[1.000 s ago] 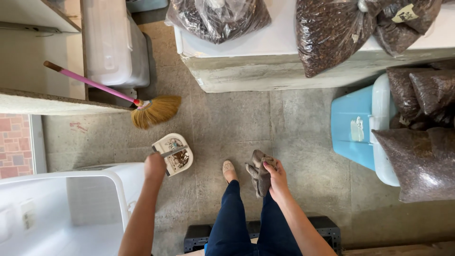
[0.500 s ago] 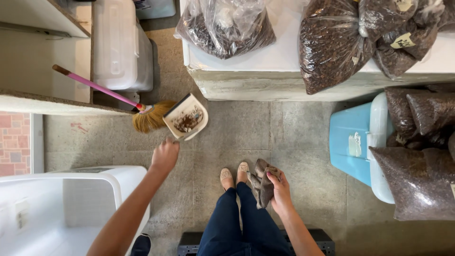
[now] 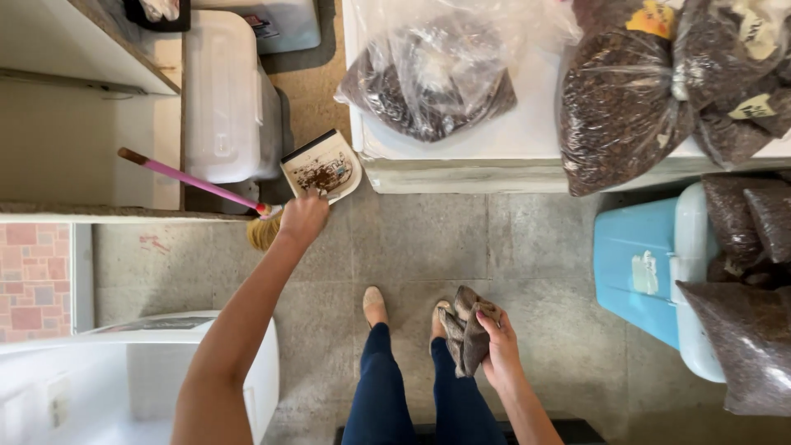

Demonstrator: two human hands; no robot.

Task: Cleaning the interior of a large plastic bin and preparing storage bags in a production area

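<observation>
My left hand is stretched forward and grips a white dustpan with brown debris in it, held near the corner of the white counter. Just left of that hand lies a small broom with a pink handle and straw bristles, leaning against a white plastic bin. My right hand hangs by my right leg and holds a crumpled brown-grey cloth. My feet stand on the grey stone floor below.
Clear bags of dark brown material lie on the counter, and more are piled at the right over a blue and white container. A white appliance stands at lower left. A white ledge runs along the left.
My left hand has carried the dustpan up and forward, from beside my legs to the counter's corner past the broom. My right hand has kept the cloth by my leg.
</observation>
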